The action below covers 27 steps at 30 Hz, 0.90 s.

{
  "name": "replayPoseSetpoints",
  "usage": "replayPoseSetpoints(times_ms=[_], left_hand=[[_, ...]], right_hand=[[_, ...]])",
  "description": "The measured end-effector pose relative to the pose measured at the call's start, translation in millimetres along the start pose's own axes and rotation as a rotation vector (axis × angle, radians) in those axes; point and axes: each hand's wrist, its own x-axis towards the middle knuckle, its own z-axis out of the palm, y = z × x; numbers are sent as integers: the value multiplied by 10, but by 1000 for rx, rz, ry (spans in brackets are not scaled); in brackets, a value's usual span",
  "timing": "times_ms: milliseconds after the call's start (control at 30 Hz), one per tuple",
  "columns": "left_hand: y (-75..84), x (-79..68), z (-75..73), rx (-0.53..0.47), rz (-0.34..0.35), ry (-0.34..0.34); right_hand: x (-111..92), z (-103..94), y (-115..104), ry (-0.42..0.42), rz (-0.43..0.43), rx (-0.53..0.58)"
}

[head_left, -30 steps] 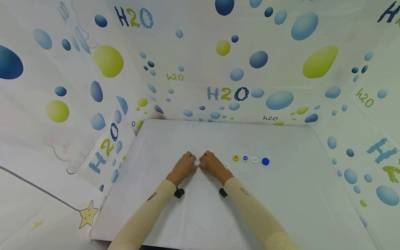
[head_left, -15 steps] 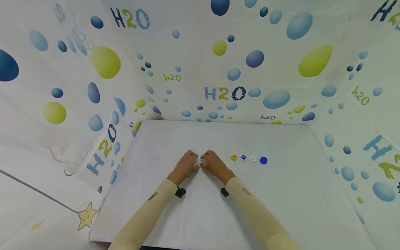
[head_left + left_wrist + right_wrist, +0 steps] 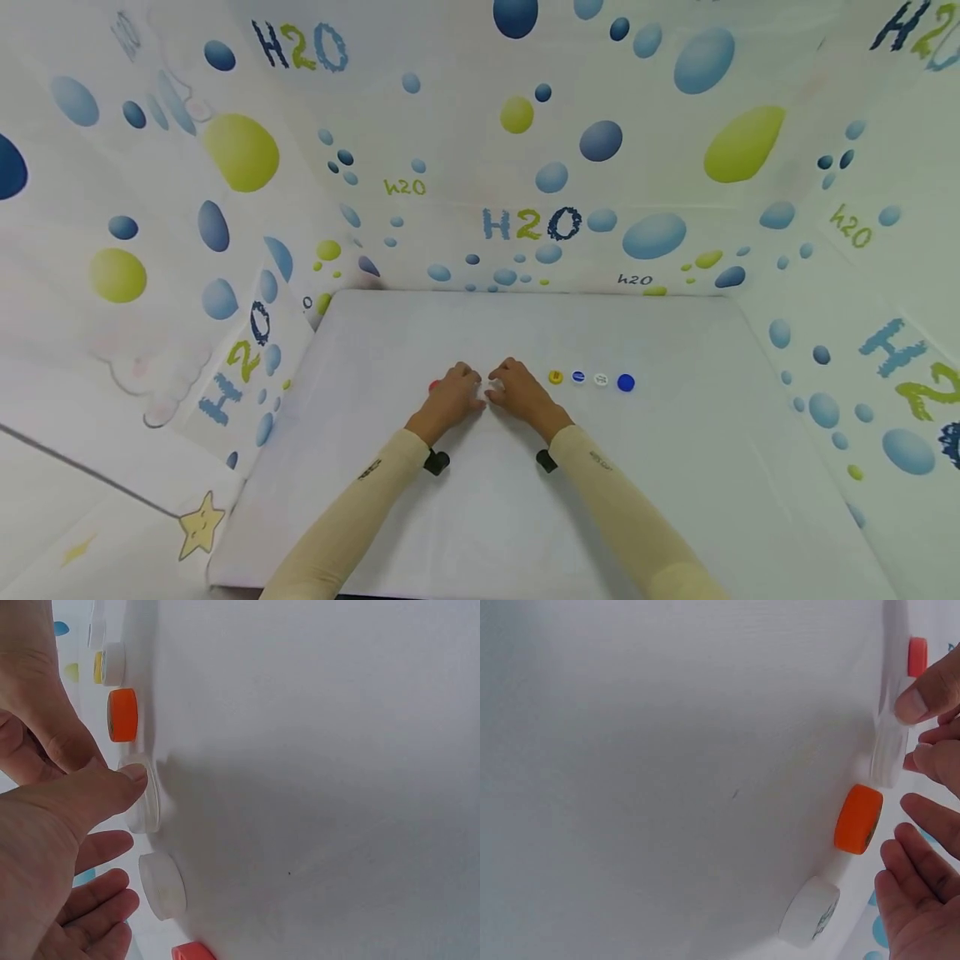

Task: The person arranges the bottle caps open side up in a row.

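Two clear caps stand on the white table in a row of bottle caps. My left hand [image 3: 45, 840] is at the nearer clear cap [image 3: 144, 802], its thumb [image 3: 127, 778] touching the front of it and its other fingers spread loosely. The second clear cap [image 3: 162, 886] and a red cap [image 3: 433, 386] are left of it. My right hand [image 3: 926, 907] is on the other side, its fingers spread near the clear cap [image 3: 889, 754] and an orange cap [image 3: 859, 819]. A white cap [image 3: 810, 911] stands beyond. The head view hides the orange cap behind the hand.
The row continues right in the head view with a yellow cap [image 3: 555, 377], a blue-and-white cap [image 3: 578, 377], a white cap [image 3: 601, 379] and a blue cap [image 3: 626, 382]. A white table [image 3: 720, 467] spreads around, with patterned sheets [image 3: 442, 108] behind and beside it.
Both hands have moved a little to the right along the row. The red cap has come into sight left of my left hand, while the white cap near my right wrist is now hidden.
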Motion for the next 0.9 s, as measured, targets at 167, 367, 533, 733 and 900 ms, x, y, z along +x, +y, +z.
replayPoseSetpoints(times_ms=[167, 367, 533, 733, 900], left_hand=[[12, 22, 25, 35, 4, -1], [10, 33, 56, 46, 16, 10], [9, 27, 62, 75, 38, 20], [18, 29, 70, 83, 42, 25], [29, 14, 60, 83, 55, 34]], right_hand=[[-41, -24, 7, -4, -9, 9], [-72, -20, 26, -10, -10, 8], [-81, -5, 32, -17, -6, 20], [-87, 3, 30, -14, -5, 31], [-88, 7, 28, -13, -9, 18]])
